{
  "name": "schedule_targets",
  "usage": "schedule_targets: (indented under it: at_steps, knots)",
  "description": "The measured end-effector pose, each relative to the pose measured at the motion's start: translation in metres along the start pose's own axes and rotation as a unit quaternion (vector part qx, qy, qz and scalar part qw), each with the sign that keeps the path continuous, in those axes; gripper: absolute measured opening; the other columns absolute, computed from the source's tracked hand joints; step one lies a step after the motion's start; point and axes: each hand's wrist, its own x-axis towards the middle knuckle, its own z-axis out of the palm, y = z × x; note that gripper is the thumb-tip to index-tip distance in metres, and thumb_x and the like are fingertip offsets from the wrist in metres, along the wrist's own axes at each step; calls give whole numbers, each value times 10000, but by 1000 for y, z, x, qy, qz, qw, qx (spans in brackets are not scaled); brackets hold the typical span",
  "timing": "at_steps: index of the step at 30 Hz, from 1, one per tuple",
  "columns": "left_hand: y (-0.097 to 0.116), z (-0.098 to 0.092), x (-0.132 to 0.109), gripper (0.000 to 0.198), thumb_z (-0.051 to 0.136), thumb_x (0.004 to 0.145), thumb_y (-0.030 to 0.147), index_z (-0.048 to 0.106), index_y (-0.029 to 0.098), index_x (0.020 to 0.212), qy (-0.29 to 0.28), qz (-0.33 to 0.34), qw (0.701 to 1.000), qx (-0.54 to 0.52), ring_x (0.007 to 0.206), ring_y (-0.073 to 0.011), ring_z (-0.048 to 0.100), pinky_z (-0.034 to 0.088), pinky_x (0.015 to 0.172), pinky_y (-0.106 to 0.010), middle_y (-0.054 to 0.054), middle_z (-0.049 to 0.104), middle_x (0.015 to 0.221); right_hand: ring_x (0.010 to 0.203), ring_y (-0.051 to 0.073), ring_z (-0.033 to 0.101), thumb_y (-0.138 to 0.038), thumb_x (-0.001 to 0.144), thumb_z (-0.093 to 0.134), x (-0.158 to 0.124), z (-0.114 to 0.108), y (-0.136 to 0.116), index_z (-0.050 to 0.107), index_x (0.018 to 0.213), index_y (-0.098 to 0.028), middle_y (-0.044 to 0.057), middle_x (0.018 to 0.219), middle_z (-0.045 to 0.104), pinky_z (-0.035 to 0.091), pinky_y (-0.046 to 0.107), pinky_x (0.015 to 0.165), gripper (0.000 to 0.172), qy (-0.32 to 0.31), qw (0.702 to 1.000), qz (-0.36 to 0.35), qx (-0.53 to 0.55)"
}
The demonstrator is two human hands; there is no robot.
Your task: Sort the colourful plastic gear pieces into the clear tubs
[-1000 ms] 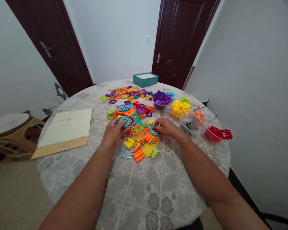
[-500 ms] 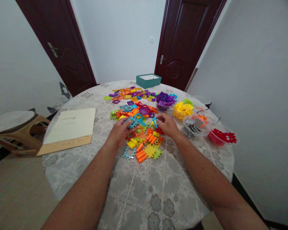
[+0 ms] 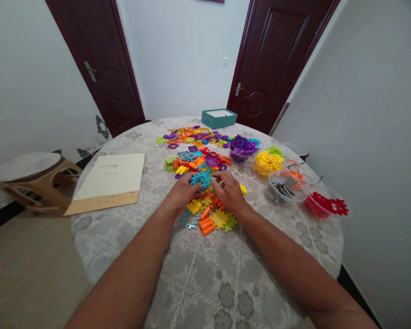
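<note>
My left hand (image 3: 182, 194) is closed on several blue interlocking plastic pieces (image 3: 201, 179) with notched, gear-like edges, held over a colourful pile. My right hand (image 3: 229, 189) meets them from the right, its fingers bent and pinching at their right edge. Under the hands lie green, orange and yellow pieces, partly hidden. Closest to me are an orange ridged block (image 3: 206, 225), a yellow toothed square (image 3: 219, 219) and a light blue toothed frame (image 3: 189, 220). Just beyond the hands, blue, purple, red and orange pieces (image 3: 212, 161) lie heaped.
On the right stand clear bowls of purple pieces (image 3: 242, 147), yellow pieces (image 3: 268, 161), grey pieces (image 3: 283, 188) and red pieces (image 3: 329, 204). A green box (image 3: 219, 119) sits at the back. Paper sheets (image 3: 111, 176) lie at left; a wooden stool (image 3: 55, 183) stands beside the table (image 3: 192, 283).
My hands have come together: the right one moved left with its blue piece, to the blue pieces in the left hand. The view has shifted slightly, moving the scene rightward.
</note>
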Motion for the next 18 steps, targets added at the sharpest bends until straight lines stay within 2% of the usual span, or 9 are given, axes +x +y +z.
schedule_targets:
  at_steps: [2,4,7,9,12,14,16,18]
  knots:
    - [4,-4,2,459,788,730,171,651,225,1165,47,15,999,-20,892,-193,710,662,721,-342,-73,698,1097,1233,278,569,-285,989,561,0,-1,4,685,1209,-209,142,1282,651,439,460,1091,264,-27,994,-66,-87]
    - [6,-8,3,449,760,743,170,635,226,1171,94,36,994,-38,899,-184,698,665,713,-337,-66,683,1099,1364,312,475,-296,989,578,-2,2,8,695,1246,-222,148,1387,604,370,516,1164,292,-71,980,-105,-153]
    - [6,-12,7,418,706,760,143,625,217,1163,149,39,986,-64,889,-165,683,663,724,-328,-56,661,1076,1404,329,437,-317,1002,561,-5,8,13,699,1257,-224,144,1379,619,358,541,1180,305,-103,967,-116,-202]
    - [4,-14,10,425,675,764,120,618,209,1176,167,26,983,-76,873,-161,681,657,721,-326,-58,656,1061,1350,323,493,-296,1006,536,-5,10,17,690,1269,-196,160,1337,644,396,531,1155,321,-80,970,-108,-200]
    - [1,-14,11,443,663,763,116,613,197,1195,161,8,984,-77,798,-157,685,637,670,-300,-53,669,988,1244,311,578,-235,989,511,-3,6,20,690,1250,-161,174,1273,680,441,514,1112,326,-12,984,-98,-148]
    - [1,-12,10,444,671,773,151,609,193,1211,143,-3,987,-65,705,-152,676,613,607,-286,-42,672,920,1171,285,628,-223,990,488,-2,1,20,712,1186,-193,137,1200,716,470,484,1080,299,25,994,-75,-77]
    - [2,-9,8,462,678,784,183,598,193,1239,122,-22,991,-53,626,-149,661,594,560,-288,-32,672,881,1093,255,666,-247,993,486,-1,-2,18,720,1121,-234,89,1137,737,508,444,1024,267,50,998,-19,13]
    - [2,-5,6,500,675,774,172,586,191,1265,105,-37,992,-53,588,-149,653,583,542,-289,-29,677,869,1012,235,686,-290,979,521,-2,-1,13,697,1112,-247,64,1106,738,551,404,924,224,54,991,49,116]
